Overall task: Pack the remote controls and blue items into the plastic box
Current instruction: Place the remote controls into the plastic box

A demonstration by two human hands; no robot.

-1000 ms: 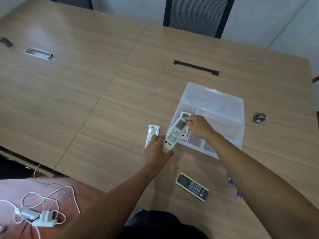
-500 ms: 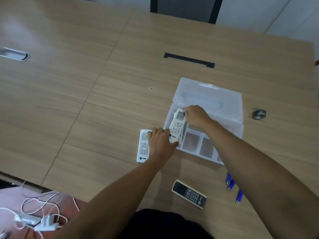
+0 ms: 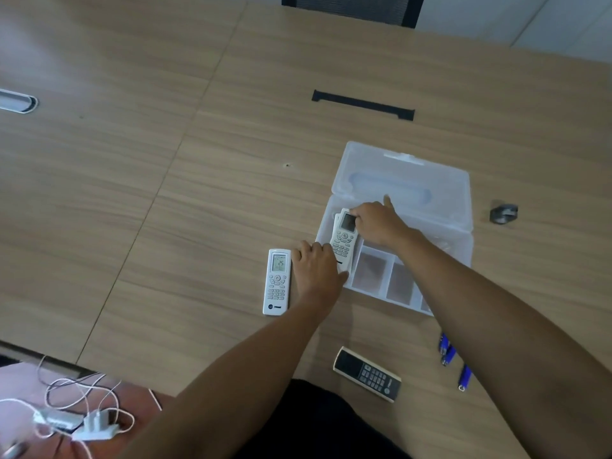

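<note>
A clear plastic box (image 3: 430,226) lies open on the wooden table, its lid (image 3: 410,183) flat behind it. A white remote (image 3: 343,241) lies lengthwise in the leftmost compartment, on top of another white remote whose edge shows beneath. My right hand (image 3: 376,223) grips its top end by the screen, and my left hand (image 3: 314,270) holds its bottom end. A second white remote (image 3: 277,281) lies on the table just left of my left hand. A dark remote (image 3: 367,374) lies nearer me. Blue items (image 3: 447,349) lie at the right, partly hidden by my right arm.
A small dark grey object (image 3: 503,213) sits right of the box. A black cable slot (image 3: 362,104) and a silver grommet (image 3: 16,101) are set in the tabletop. A chair (image 3: 351,5) stands at the far side. White chargers and cables (image 3: 82,422) lie on the floor at lower left.
The white remote has gone from tilted across the box's left edge to lying down inside the left compartment. Both hands moved with it.
</note>
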